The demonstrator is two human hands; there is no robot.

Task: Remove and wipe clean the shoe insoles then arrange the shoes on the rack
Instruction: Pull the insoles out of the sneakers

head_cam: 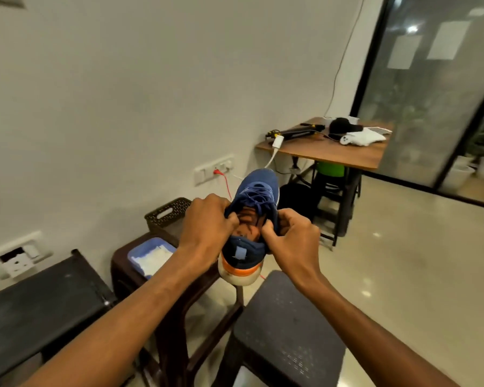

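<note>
Both hands (207,222) (291,233) apparently gripping blue shoe (259,191) collar.

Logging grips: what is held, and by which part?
Both hands, left and right, hold the blue shoe by its collar, one on each side of the opening.

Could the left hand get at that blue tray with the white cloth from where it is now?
Probably yes, but not while busy. The left hand is gripping the blue shoe's collar along with the right hand. The blue tray sits just below and beside it on the brown stool, with nothing over it.
</note>
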